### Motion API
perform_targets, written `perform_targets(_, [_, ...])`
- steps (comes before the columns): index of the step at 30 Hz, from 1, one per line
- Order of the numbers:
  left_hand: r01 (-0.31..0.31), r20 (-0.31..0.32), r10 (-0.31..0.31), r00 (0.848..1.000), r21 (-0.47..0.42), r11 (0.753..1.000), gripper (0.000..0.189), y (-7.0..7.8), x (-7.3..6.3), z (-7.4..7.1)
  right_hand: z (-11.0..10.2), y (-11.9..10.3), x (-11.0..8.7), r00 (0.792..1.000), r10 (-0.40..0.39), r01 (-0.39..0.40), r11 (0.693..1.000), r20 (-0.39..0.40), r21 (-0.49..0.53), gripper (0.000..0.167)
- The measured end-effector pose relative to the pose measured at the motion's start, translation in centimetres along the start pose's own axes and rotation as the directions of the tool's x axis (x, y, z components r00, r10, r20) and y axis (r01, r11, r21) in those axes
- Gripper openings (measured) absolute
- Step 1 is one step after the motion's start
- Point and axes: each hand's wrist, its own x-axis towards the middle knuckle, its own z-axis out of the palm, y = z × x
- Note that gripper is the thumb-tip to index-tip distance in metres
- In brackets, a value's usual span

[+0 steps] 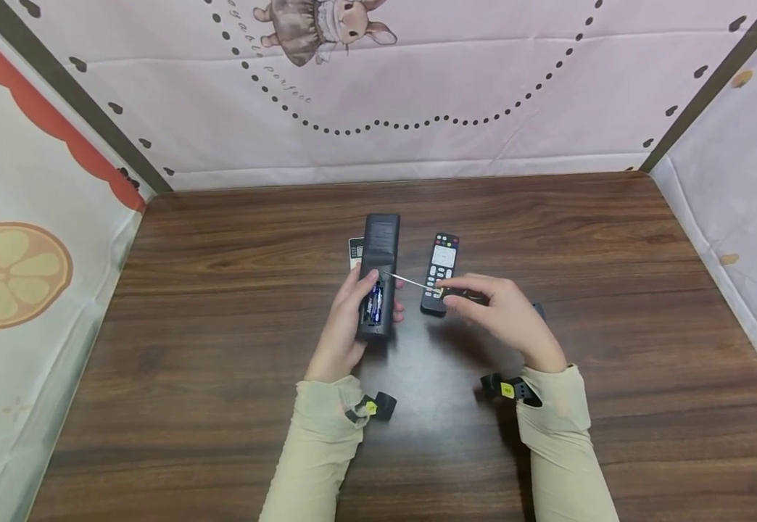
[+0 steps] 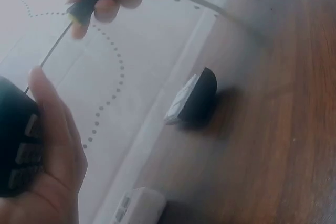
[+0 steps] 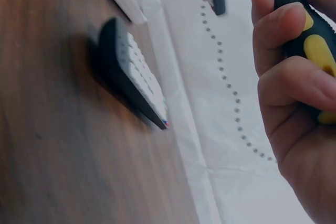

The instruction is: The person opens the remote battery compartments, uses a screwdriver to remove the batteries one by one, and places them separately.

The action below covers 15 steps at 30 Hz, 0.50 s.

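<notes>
My left hand [image 1: 342,319] grips a black remote control [image 1: 381,243], back side up, thumb lying on its back. Its battery compartment is uncovered, showing blue batteries [image 1: 375,304]. In my right hand [image 1: 512,315] is a screwdriver [image 1: 476,296] with a black-and-yellow handle, pinched between thumb and fingers. The thin shaft points left and its tip is at the remote's back, just above the compartment; whether it touches cannot be told. In the right wrist view, curled fingers wrap the screwdriver handle [image 3: 317,51]. The left wrist view shows the tip hidden behind the remote [image 2: 16,135].
A second black remote with pale buttons [image 1: 444,257] lies face up between the hands. Partly hidden behind the held remote is a light-coloured remote [image 1: 355,248]. A small dark object [image 1: 539,310] shows beyond the right wrist. Fabric walls border the wooden table [image 1: 222,290].
</notes>
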Motion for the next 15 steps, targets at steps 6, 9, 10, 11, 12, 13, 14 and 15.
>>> perform_targets(6, [-0.051,-0.072,0.055,0.996,0.043,0.998,0.044,-0.2,0.3,0.0,-0.9,-0.5,-0.7,0.998,0.021,-0.017,0.998,0.064,-0.053,0.035])
perform_targets(9, [-0.055,-0.106,0.067,0.992,0.110,0.992,0.049,-0.4,0.4,0.1,-0.8,-0.8,-0.8,0.993,-0.002,0.013,0.995,0.115,-0.094,0.034])
perform_targets(10, [-0.055,-0.114,0.071,0.991,0.135,0.989,0.051,-0.4,0.4,0.1,-0.8,-0.9,-0.8,0.992,-0.018,0.033,0.993,0.126,-0.115,0.033])
perform_targets(11, [-0.055,-0.118,0.074,0.990,0.157,0.986,0.052,-0.5,0.4,0.2,-0.7,-1.0,-0.8,0.991,-0.028,0.045,0.991,0.134,-0.126,0.031])
perform_targets(12, [-0.053,-0.123,0.076,0.989,0.180,0.982,0.055,-0.5,0.5,0.2,-0.6,-1.0,-0.8,0.989,-0.033,0.052,0.990,0.141,-0.135,0.030])
perform_targets(13, [-0.053,-0.126,0.079,0.989,0.199,0.979,0.057,-0.6,0.5,0.2,-0.6,-1.1,-0.8,0.988,-0.038,0.060,0.988,0.150,-0.141,0.028])
perform_targets(14, [-0.050,-0.129,0.079,0.989,0.216,0.975,0.059,-0.6,0.5,0.2,-0.6,-1.2,-0.8,0.987,-0.042,0.065,0.986,0.153,-0.154,0.026])
perform_targets(15, [-0.046,-0.134,0.079,0.988,0.233,0.971,0.061,-0.7,0.6,0.2,-0.5,-1.2,-0.9,0.987,-0.050,0.076,0.983,0.155,-0.169,0.025])
